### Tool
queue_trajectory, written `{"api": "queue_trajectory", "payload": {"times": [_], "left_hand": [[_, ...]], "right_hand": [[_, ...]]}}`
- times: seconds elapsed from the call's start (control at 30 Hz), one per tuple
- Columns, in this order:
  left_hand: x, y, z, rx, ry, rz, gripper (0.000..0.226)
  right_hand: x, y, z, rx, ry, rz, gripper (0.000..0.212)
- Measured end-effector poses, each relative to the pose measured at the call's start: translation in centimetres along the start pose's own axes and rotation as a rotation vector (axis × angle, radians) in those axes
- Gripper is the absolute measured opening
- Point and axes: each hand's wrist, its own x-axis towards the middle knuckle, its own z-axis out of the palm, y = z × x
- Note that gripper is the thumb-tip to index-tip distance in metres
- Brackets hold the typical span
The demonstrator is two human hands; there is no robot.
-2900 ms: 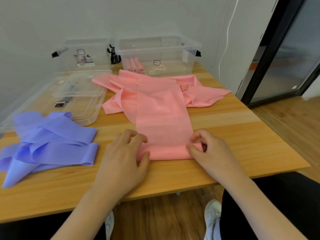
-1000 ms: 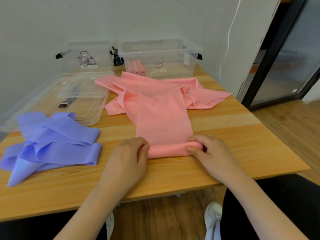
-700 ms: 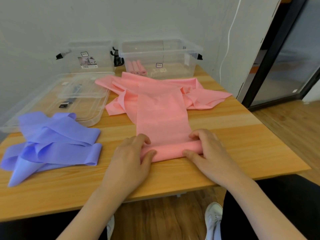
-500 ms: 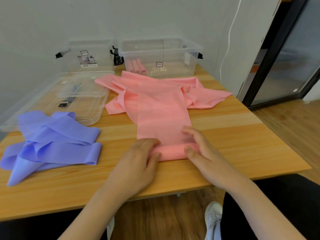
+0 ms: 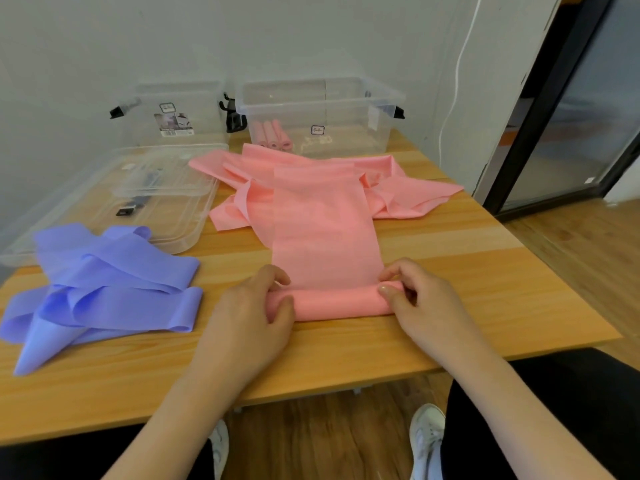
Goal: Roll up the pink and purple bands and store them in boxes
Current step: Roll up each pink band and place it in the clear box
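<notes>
Wooden table [image 5: 450,271]: long pink elastic band [image 5: 325,237], centre, partly rolled, pinched by left hand [image 5: 252,317] and right hand [image 5: 422,306]. Seemingly three pink rolls [image 5: 273,135] stored at 12 o'clock; loose purple bands [image 5: 104,282], 9 o'clock, unrolled.

Pink band [image 5: 325,237], near end rolled, gripped by left hand [image 5: 252,317] and right hand [image 5: 420,303]; purple bands [image 5: 104,289] left on table [image 5: 485,289].

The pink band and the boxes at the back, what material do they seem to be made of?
Pink band: probably thin rubber or latex with a matte finish, since it drapes softly and rolls smoothly. Boxes: clear, glossy, hard plastic, since the pink rolls show through the wall.
</notes>
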Motion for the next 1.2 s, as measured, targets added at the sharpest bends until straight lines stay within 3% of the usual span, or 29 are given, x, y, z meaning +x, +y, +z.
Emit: {"api": "queue_trajectory", "payload": {"times": [0.07,0.2,0.3,0.43,0.6,0.73,0.9,1.03,1.2], "left_hand": [[-0.2,0.0,0.2,0.083,0.021,0.043,0.014],[0.0,-0.6,-0.2,0.067,-0.118,0.136,0.035],[0.1,-0.7,-0.5,0.031,-0.144,0.143,0.027],[0.2,-0.3,-0.5,-0.010,-0.054,0.078,0.006],[-0.1,-0.2,0.0,0.059,-0.047,0.089,0.016],[0.1,-0.9,0.2,0.101,-0.090,0.157,0.040],[0.3,-0.6,0.2,0.055,-0.050,0.061,0.020],[0.0,-0.7,0.3,0.040,-0.099,0.082,0.034],[-0.6,0.5,0.8,-0.025,-0.189,0.112,0.047]], "right_hand": [[-0.1,0.0,0.3,-0.044,0.065,0.031,0.008],[0.0,0.5,0.6,-0.166,0.164,-0.020,0.012],[0.0,0.5,0.0,-0.057,0.041,-0.078,0.015],[0.1,0.1,-0.4,-0.042,-0.070,-0.082,0.020],[0.4,-0.1,0.3,-0.111,-0.073,-0.017,0.012],[0.4,-0.1,0.6,-0.270,-0.031,-0.047,0.017],[0.3,0.3,0.0,-0.134,-0.154,-0.116,0.027],[0.3,0.1,-0.1,-0.086,-0.133,-0.077,0.015],[0.1,-0.5,0.3,-0.058,-0.194,-0.048,0.038]]}}
